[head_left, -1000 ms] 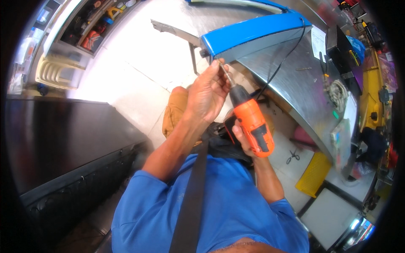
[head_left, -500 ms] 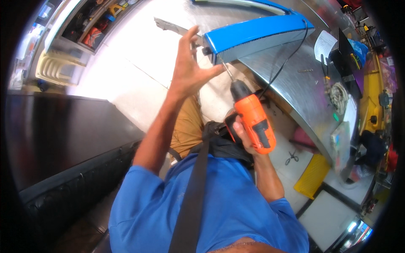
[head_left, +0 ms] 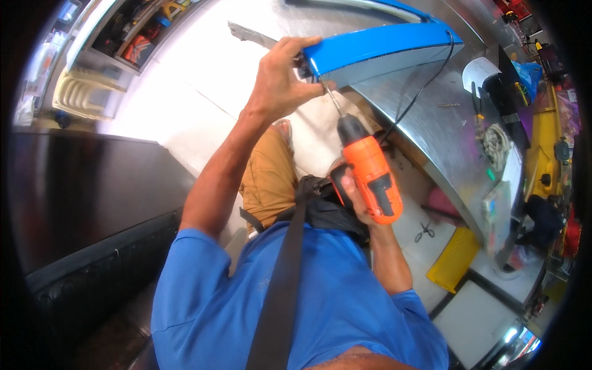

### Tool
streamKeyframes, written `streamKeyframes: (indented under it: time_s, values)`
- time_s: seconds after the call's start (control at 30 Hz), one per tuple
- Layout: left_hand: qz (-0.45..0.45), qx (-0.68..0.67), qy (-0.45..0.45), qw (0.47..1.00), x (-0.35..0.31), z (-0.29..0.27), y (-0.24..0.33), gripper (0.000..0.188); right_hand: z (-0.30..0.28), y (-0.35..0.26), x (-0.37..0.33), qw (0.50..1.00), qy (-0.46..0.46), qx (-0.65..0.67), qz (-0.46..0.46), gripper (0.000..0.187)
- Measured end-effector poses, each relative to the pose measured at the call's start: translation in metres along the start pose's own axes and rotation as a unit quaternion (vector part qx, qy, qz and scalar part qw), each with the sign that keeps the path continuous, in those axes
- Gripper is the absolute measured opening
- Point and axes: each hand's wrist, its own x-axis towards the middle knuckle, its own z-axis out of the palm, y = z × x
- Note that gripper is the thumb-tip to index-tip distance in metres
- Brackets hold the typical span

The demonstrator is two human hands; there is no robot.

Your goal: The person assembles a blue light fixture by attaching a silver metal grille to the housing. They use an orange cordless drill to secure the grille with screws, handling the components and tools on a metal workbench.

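A long, slightly curved piece (head_left: 382, 46) with a glossy blue face and a pale side lies on the metal table, its near-left end sticking out past the edge. My left hand (head_left: 277, 80) is closed round that end, fingers over the blue face and thumb below. My right hand (head_left: 356, 196) grips an orange and black power drill (head_left: 372, 165), pointed up and away from me. Its thin drill bit (head_left: 333, 98) reaches to the end of the blue piece, close to my left thumb. Whether the tip has entered the piece, I cannot tell.
A black cable (head_left: 412, 106) hangs from the blue piece along the metal table (head_left: 425, 117). A metal strip (head_left: 250, 36) sticks out beyond my left hand. Scissors (head_left: 424, 232) lie below the table, near a yellow perforated panel (head_left: 454, 259). Stacked cream chairs (head_left: 86, 92) stand far left.
My left hand was spread beside the end of the blue piece and has now closed onto it. The drill has stayed nearly in place.
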Motion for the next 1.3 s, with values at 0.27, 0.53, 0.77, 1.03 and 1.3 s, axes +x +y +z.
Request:
streamKeyframes:
  time_s: [0.27,0.53,0.77,1.03,1.3]
  values:
    - [-0.064,0.171,-0.080,0.980,0.015,-0.007,0.020,0.090,-0.003,0.003,0.000,1.000,-0.009,-0.018,-0.017,0.013]
    - [-0.058,0.153,-0.067,0.984,0.016,-0.006,0.019,0.084,-0.001,0.009,0.001,0.997,0.013,-0.022,-0.072,0.013]
    - [-0.061,0.143,-0.052,0.987,0.014,-0.004,0.017,0.083,-0.003,0.019,0.000,0.997,-0.005,-0.014,-0.073,0.014]
    - [-0.064,0.135,-0.042,0.988,0.013,-0.003,0.019,0.081,-0.001,0.022,0.001,0.996,0.000,-0.012,-0.091,0.015]
    - [-0.058,0.137,-0.037,0.988,0.012,-0.001,0.016,0.081,0.000,0.019,0.000,0.996,0.017,-0.014,-0.085,0.012]
